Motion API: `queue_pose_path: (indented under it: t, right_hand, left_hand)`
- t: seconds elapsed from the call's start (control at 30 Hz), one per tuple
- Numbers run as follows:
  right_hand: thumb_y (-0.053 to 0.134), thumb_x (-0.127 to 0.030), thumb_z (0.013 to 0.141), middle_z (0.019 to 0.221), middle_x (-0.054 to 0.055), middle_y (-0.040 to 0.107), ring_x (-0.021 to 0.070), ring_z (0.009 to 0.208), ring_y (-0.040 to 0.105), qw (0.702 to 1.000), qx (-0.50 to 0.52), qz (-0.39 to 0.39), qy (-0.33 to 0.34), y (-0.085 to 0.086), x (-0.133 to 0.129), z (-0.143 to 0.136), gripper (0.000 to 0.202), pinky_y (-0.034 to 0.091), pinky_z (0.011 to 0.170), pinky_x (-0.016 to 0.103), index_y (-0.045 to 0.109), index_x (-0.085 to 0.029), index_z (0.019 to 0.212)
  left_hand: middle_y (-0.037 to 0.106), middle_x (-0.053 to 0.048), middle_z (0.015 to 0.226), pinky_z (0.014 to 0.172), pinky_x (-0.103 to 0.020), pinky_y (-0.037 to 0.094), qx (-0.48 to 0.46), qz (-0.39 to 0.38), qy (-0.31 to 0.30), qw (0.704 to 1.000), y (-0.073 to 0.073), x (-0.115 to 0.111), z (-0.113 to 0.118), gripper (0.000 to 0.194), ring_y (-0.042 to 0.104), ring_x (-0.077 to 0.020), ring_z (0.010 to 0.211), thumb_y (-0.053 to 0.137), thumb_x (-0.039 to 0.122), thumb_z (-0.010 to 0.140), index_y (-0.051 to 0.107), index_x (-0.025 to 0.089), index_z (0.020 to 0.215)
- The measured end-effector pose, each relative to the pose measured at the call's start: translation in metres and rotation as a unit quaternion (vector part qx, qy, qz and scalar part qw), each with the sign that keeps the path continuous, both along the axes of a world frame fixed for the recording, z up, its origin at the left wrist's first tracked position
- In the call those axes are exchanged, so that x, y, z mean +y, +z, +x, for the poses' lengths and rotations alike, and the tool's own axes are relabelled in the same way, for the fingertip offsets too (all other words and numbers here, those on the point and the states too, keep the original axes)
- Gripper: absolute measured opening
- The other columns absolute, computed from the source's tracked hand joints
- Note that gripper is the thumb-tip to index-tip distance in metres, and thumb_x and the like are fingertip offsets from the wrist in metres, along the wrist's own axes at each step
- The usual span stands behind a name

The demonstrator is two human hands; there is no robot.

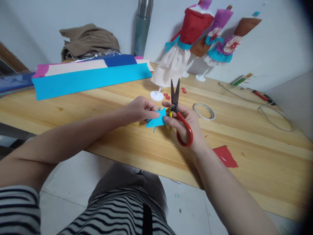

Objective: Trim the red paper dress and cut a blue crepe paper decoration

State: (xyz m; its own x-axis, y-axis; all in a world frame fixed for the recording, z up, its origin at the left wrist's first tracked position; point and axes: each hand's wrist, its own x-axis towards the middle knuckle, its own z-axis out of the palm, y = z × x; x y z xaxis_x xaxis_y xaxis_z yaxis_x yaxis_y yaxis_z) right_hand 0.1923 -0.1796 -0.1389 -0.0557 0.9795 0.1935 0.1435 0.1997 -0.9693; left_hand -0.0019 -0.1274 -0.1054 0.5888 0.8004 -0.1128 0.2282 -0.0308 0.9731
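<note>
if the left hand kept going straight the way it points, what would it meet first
Past the blue piece it pinches, the left hand would likely meet the right hand, which holds the scissors; depth is uncertain.

the top has black stripes on pale grey, wavy where the cloth creases. its short sleeve, at the near left, is striped too. a plain black strip runs down the front. the trousers are grey; left hand and right hand are bare.
</note>
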Motion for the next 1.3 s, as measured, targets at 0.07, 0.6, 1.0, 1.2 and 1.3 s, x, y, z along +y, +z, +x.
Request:
queue_pose_path:
  t: [0.07,0.6,1.0,1.2,1.3]
  right_hand:
    - [0.085,-0.034,0.073,0.074,-0.004,0.062,0.0166,0.063,0.059,0.999,0.033,-0.015,-0.010,0.000,0.001,0.000,0.039,0.055,0.067,0.038,0.076,-0.027,0.110]
    - [0.097,-0.033,0.059,0.069,-0.006,0.061,0.0147,0.059,0.054,0.991,0.121,-0.015,-0.063,0.004,0.003,-0.006,0.044,0.046,0.059,0.034,0.078,-0.030,0.099]
    - [0.090,-0.046,0.069,0.062,-0.003,0.064,0.0159,0.056,0.056,0.976,0.183,-0.035,-0.113,0.003,0.004,-0.005,0.040,0.044,0.056,0.033,0.075,-0.025,0.099]
    - [0.086,-0.059,0.071,0.061,-0.004,0.059,0.0168,0.056,0.054,0.970,0.187,-0.149,0.035,0.006,-0.001,-0.007,0.046,0.046,0.057,0.035,0.074,-0.026,0.100]
    - [0.088,-0.046,0.066,0.063,-0.005,0.058,0.0165,0.059,0.054,0.972,0.179,-0.148,0.047,0.004,-0.001,-0.008,0.049,0.048,0.062,0.036,0.074,-0.025,0.108]
  left_hand:
    - [0.058,0.002,0.052,0.051,-0.018,0.038,-0.004,-0.015,0.003,1.000,0.000,0.001,0.000,0.026,0.050,-0.0069,0.050,0.066,0.007,0.082,0.063,0.013,0.056]
    - [0.066,0.000,0.068,0.058,-0.020,0.051,-0.028,-0.071,-0.073,0.994,-0.012,0.008,-0.005,0.025,0.062,-0.0107,0.064,0.086,0.032,0.068,0.070,0.014,0.075]
    - [0.074,-0.005,0.077,0.074,-0.031,0.049,-0.007,0.427,0.050,0.903,-0.023,0.013,-0.008,0.016,0.065,-0.0174,0.077,0.068,0.027,0.085,0.071,0.020,0.070]
    - [0.079,-0.008,0.097,0.104,-0.038,0.048,0.080,0.425,-0.021,0.901,0.000,0.009,-0.019,0.009,0.069,-0.0246,0.109,0.073,0.019,0.086,0.075,0.024,0.079]
    - [0.079,-0.008,0.105,0.110,-0.037,0.048,0.083,0.386,-0.062,0.917,0.000,0.008,-0.019,0.011,0.068,-0.0231,0.118,0.075,0.013,0.084,0.074,0.024,0.081]
